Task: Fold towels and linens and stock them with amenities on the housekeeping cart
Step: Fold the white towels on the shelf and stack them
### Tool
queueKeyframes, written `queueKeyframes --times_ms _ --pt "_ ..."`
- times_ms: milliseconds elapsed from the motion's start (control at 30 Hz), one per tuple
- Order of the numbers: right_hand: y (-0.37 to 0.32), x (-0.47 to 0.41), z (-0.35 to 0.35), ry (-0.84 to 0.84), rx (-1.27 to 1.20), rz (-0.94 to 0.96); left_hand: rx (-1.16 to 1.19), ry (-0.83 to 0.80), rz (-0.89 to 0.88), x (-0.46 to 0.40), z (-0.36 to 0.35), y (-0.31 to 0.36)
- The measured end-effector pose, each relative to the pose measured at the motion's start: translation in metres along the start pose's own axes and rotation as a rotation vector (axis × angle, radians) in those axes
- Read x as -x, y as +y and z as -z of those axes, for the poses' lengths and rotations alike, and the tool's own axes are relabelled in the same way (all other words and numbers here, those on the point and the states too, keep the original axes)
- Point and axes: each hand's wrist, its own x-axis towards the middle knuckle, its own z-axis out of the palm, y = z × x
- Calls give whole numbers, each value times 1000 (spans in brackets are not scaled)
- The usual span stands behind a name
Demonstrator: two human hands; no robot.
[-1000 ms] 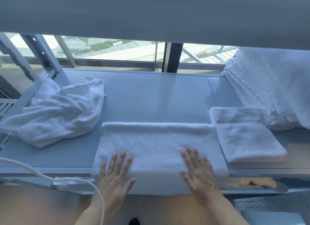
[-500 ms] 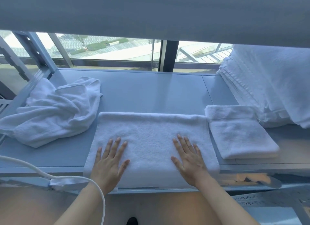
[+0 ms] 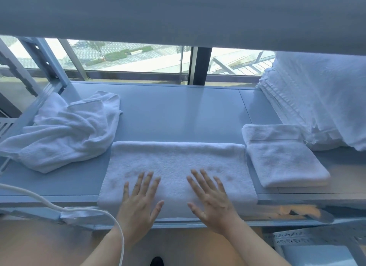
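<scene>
A white towel [image 3: 178, 160], folded into a long strip, lies flat across the front of the grey shelf [image 3: 178, 111], its near edge hanging slightly over the rim. My left hand [image 3: 140, 202] rests palm down on its near left part, fingers spread. My right hand [image 3: 212, 198] lies flat on the near right part, fingers spread too. Neither hand grips anything. A small folded white towel [image 3: 283, 158] sits just right of the strip. A crumpled white towel [image 3: 65, 133] lies at the left.
A tall stack of folded white linens [image 3: 316, 99] fills the far right. An upper shelf [image 3: 178, 14] overhangs the top of the view. A white cable [image 3: 59, 206] curves in from the left. A window runs behind the shelf.
Both hands have slid inward along the towel toward its middle and back toward the near edge, staying flat on it. The towel itself has not changed shape.
</scene>
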Motion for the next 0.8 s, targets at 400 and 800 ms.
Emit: queueKeyframes --times_ms 400,800 --pt "88 46 -2 -5 107 -49 -89 72 21 16 -22 -62" --pt "91 49 0 143 164 65 -184 230 -25 17 -11 -56"
